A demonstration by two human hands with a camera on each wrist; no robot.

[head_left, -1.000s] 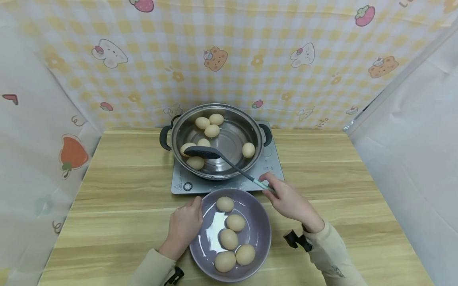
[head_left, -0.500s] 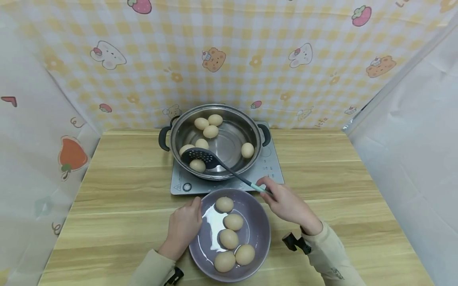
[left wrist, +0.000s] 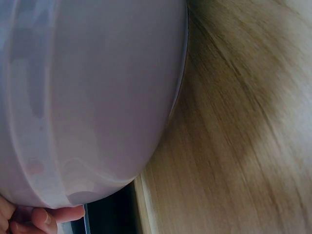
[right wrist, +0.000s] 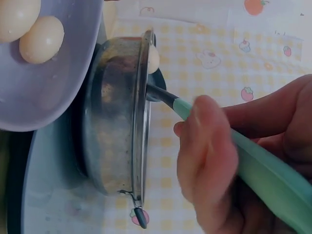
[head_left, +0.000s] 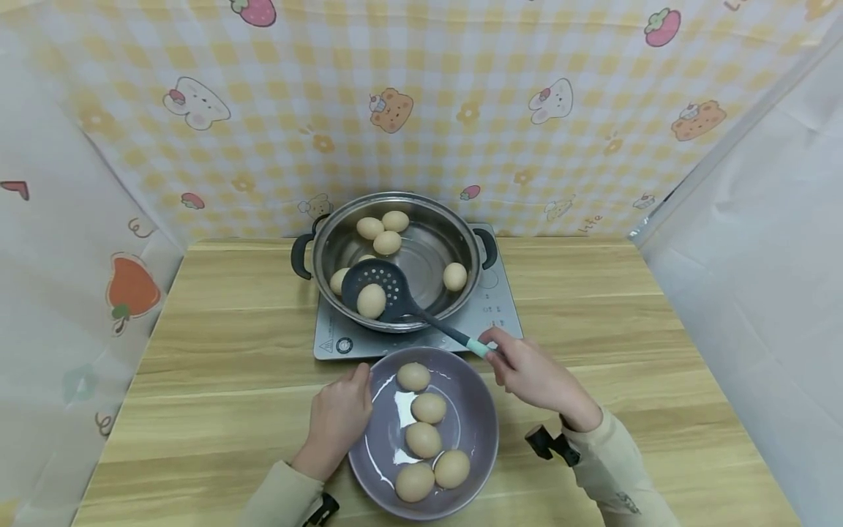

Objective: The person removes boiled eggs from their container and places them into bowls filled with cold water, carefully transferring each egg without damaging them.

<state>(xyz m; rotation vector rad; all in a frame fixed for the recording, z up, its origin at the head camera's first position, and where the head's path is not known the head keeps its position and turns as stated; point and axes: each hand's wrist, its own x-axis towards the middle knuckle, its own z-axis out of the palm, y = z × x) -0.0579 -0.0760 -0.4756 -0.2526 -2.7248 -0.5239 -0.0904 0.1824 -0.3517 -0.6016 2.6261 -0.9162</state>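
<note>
My right hand [head_left: 536, 372] grips the green handle [right wrist: 258, 170] of a dark perforated skimmer [head_left: 388, 277]. One egg [head_left: 372, 301] rests in the skimmer's head, over the left front of a steel pot [head_left: 431, 252]. Around it in the pot lie several more eggs, three grouped at the back and one egg [head_left: 454, 277] at the right; another behind the skimmer is mostly hidden. My left hand [head_left: 339, 413] holds the left rim of a purple bowl [head_left: 477, 432], its fingertips [left wrist: 44, 219] showing at the bowl's edge in the left wrist view. Several eggs [head_left: 423, 439] lie in this bowl.
Under the pot is a grey induction cooktop [head_left: 500, 307], just behind the bowl. Black side handles [head_left: 301, 256] stick out from the pot. A wooden table [head_left: 224, 329] carries everything, with a checked cloth [head_left: 461, 146] hanging behind it.
The skimmer has scooped under an egg at the pot's left front, tilted to face up, and risen slightly rightward with the egg in it. My left hand has stayed on the bowl.
</note>
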